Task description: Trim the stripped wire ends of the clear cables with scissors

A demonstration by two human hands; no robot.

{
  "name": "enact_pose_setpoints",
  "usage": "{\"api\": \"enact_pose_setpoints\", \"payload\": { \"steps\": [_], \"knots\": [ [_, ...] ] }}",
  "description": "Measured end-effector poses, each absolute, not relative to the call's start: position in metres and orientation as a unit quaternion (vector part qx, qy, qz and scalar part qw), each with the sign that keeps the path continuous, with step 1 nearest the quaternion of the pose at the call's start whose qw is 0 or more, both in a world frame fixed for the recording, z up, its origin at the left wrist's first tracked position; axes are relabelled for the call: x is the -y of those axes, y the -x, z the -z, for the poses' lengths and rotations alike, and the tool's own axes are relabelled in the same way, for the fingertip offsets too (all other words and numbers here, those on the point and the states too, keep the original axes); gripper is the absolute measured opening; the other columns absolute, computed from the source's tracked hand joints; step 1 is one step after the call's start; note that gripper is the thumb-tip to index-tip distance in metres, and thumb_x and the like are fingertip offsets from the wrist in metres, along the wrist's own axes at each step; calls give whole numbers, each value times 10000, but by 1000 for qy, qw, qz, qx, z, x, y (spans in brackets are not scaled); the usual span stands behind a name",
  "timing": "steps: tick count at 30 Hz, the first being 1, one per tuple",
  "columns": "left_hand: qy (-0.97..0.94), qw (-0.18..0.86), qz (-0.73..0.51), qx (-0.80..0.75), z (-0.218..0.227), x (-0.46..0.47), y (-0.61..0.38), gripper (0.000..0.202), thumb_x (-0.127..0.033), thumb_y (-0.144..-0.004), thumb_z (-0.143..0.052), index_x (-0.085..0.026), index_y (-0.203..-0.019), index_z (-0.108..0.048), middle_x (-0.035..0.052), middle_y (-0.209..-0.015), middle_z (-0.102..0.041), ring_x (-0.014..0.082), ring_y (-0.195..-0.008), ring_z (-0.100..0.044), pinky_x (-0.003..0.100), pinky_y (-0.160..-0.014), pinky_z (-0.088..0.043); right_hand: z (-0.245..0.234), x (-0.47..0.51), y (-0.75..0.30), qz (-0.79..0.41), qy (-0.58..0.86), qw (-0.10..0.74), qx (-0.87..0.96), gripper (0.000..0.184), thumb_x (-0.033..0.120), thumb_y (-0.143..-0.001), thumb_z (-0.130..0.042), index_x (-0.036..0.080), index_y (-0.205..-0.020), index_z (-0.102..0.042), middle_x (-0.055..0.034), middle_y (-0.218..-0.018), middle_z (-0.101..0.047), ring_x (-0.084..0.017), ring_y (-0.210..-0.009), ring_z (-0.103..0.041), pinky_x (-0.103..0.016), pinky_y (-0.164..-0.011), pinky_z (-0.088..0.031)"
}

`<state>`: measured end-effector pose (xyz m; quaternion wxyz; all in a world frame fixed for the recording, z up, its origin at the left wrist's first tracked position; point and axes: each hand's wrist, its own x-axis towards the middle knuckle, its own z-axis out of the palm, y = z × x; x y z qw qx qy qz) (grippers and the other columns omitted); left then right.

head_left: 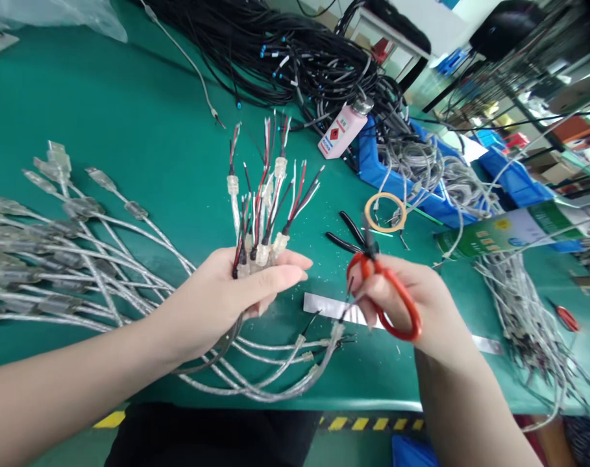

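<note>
Left hand point(226, 295) is clenched around a cable bundle point(261, 214) of clear-jacketed leads, held above the near-centre of the green tabletop point(143, 130). The bundle's long axis runs near to far: the stripped ends, with red, black and white wires, point up and away toward the far side, fanning slightly. The tails drop below the palm and loop right along the near edge of the tabletop.

Right hand point(411, 298) grasps red-handled scissors point(385, 295), fingers through the loops; the dark blades point far and slightly left. Whether the blades are parted cannot be told.

A further spread of clear cables with connectors point(56, 220) lies on the left. A tape ring point(385, 212) lies beyond the scissors; a pink bottle point(344, 128) stands tilted further off, beside a pile of black cables point(285, 52).
</note>
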<state>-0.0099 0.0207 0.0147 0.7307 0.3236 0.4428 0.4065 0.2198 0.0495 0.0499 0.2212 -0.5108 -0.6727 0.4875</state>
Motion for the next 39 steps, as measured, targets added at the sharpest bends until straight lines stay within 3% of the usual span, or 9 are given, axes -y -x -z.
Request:
{"api": "enact_pose_setpoints", "payload": {
  "steps": [3,6,9,14,20,23,26,33,39],
  "knots": [
    [-283,732,-428,-449,-14,-21,8,178,-304,-793,-709,-225,-946,-753,1,-717,-609,111,-588,-474,253,-547,-363,-44,-58,-223,-365,589,374,617,276,448,-817,-744,196,-765,-644,23,-578,-616,-87,-438,-507,-209,-411,-408],
    [-297,715,-429,-465,-14,-22,6,153,-275,-803,-706,-205,-930,-752,2,-692,-620,160,-725,-569,299,-724,-454,-42,-62,-219,-272,598,479,582,120,293,-808,-761,208,-818,-677,22,-611,-626,-106,-477,-524,-235,-435,-421],
    [-302,719,-426,-458,-12,-23,4,139,-278,-760,-772,-188,-859,-737,27,-827,-701,170,-798,-633,315,-837,-478,-43,-56,-203,-312,548,531,566,34,210,-833,-700,199,-804,-686,0,-636,-673,-101,-445,-493,-254,-423,-400],
    [-272,737,-442,-433,-6,-21,0,157,-221,-697,-836,-181,-764,-699,-23,-728,-681,120,-686,-643,256,-732,-504,-32,-38,-168,-493,502,456,545,149,311,-773,-780,198,-841,-710,54,-461,-565,-98,-391,-484,-234,-380,-409],
    [-218,745,-469,-420,-7,-20,-3,104,-208,-767,-784,-169,-760,-687,-21,-756,-682,96,-758,-622,197,-753,-489,-2,-32,-155,-553,482,487,473,207,367,-781,-762,209,-854,-649,12,-595,-663,-118,-462,-549,-261,-448,-471],
    [-220,726,-502,-416,-8,-23,1,138,-248,-835,-713,-173,-737,-652,-44,-590,-572,76,-600,-540,180,-594,-434,6,-30,-158,-580,467,473,472,205,367,-795,-746,203,-844,-634,1,-597,-679,-119,-454,-545,-262,-450,-467],
    [-247,731,-495,-399,-7,-26,3,114,-265,-808,-729,-167,-850,-690,-79,-456,-441,57,-447,-375,184,-463,-315,6,-26,-158,-606,456,445,477,230,374,-781,-758,190,-856,-643,-6,-628,-702,-108,-448,-552,-242,-443,-473],
    [-291,746,-449,-396,-6,-25,2,146,-280,-745,-749,-146,-713,-702,-66,-402,-427,65,-440,-382,196,-471,-312,4,-17,-155,-636,414,431,487,119,275,-807,-749,191,-842,-673,7,-687,-719,-76,-461,-559,-186,-442,-468],
    [-285,768,-446,-360,-7,-25,4,118,-228,-768,-721,-156,-679,-695,-63,-417,-451,61,-435,-404,186,-463,-333,9,-22,-159,-719,368,385,447,150,315,-806,-761,183,-820,-692,3,-690,-689,-86,-500,-568,-206,-482,-462]
  ]
}}
